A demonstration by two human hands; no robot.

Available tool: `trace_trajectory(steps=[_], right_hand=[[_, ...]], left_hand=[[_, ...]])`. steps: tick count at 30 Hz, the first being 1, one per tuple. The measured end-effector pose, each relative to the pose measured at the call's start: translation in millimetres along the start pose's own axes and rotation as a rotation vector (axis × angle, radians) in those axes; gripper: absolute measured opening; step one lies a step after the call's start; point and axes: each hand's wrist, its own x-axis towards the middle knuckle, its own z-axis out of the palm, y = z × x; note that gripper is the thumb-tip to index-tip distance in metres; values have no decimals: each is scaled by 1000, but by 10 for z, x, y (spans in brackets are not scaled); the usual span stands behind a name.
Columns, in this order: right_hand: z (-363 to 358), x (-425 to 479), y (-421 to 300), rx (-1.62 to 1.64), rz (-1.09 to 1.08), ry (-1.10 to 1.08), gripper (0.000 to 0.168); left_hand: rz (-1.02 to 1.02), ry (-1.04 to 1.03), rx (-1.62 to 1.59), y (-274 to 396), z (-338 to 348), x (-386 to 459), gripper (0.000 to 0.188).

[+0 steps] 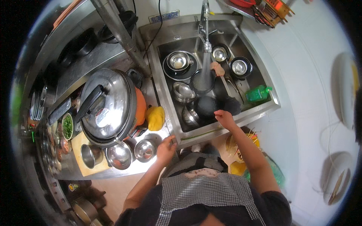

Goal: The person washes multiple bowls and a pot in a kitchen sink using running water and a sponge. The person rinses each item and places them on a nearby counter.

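My right hand (225, 119) is over the near rim of the stainless steel sink (246, 122), fingers drawn together. A dark round bowl (207, 105) and a blurred black thing (232, 105) lie right by its fingertips; whether it grips either cannot be made out. My left hand (166, 150) is beside the sink's near left corner, fingers apart and holding nothing. Water runs from the faucet (207, 46) into a black bowl (198, 82). Around it in the left basin are stacked steel bowls (183, 91), a tilted steel bowl (190, 115) and a steel bowl on a dark plate (178, 60).
The right basin holds steel-and-black bowls (239, 67) and a green bottle (257, 93). A pinkish cloth (217, 69) hangs on the divider. Left of the sink stand a large lidded cooker (110, 104), a yellow cloth (155, 118) and steel bowls (144, 151). A yellow bin (237, 168) is below.
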Motion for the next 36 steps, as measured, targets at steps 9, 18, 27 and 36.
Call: trace_trajectory(steps=[9, 18, 27, 36], right_hand=[[254, 1600, 834, -532, 338, -333, 33], [262, 1761, 790, -325, 660, -662, 19], [43, 1662, 896, -412, -154, -279, 25], [-289, 1987, 237, 477, 368, -182, 46]], left_hand=[[-415, 307, -50, 197, 277, -350, 32], [-516, 384, -352, 855, 965, -107, 29], [-375, 185, -239, 1065, 985, 738, 30], [38, 117, 153, 1329, 971, 1742, 44]])
